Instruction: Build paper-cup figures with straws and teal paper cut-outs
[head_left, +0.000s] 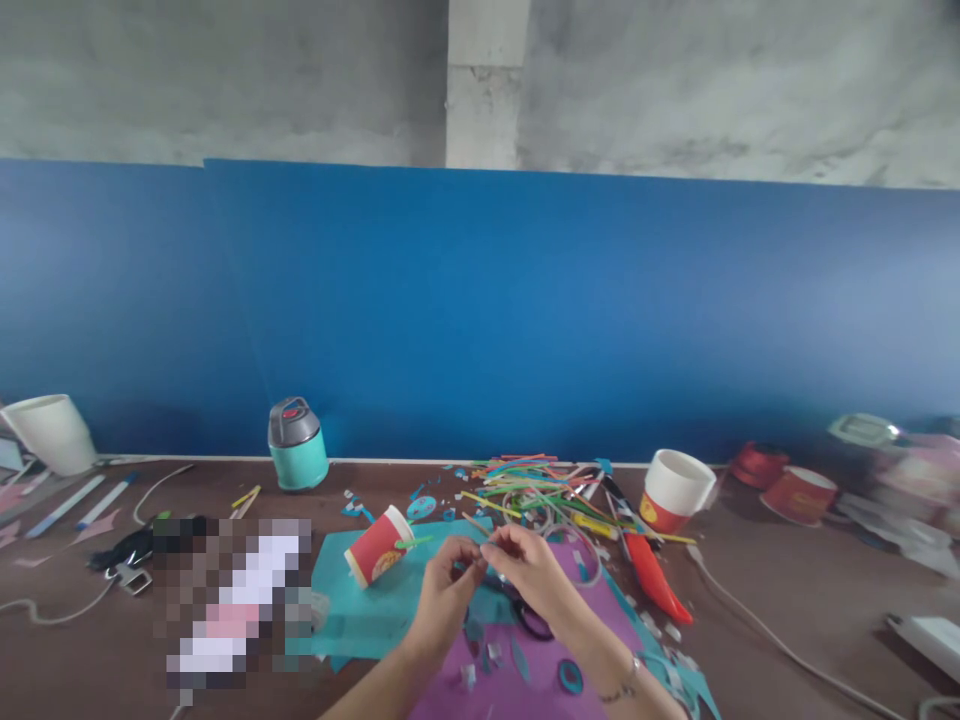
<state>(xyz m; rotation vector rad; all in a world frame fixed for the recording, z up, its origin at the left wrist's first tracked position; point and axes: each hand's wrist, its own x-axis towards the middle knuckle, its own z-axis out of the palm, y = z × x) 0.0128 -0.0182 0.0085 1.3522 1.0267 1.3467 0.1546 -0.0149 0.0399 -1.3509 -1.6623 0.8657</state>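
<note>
Above the teal sheet (375, 610) on the bench (750, 600), two hands meet, fingers drawn narrow.
The left hand (448, 590) and right hand (531, 572) nearly touch at the fingertips; a thin tan stick (475, 524) projects beside them, but exactly what each grips cannot be told. Left, a red-and-white paper cup (377, 548) lies tilted; coloured strips (525, 480) lie beyond.

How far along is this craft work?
Partway, I'd judge. Some cutting looks done: a round blue cutout and scraps lie about. The red paper cup is tilted, a green strip at its side. The left hand and right hand meet at something too small to identify. Apparently left: the colorful thin strips in a loose pile, and the cutout, lying apart from the cup.
</note>
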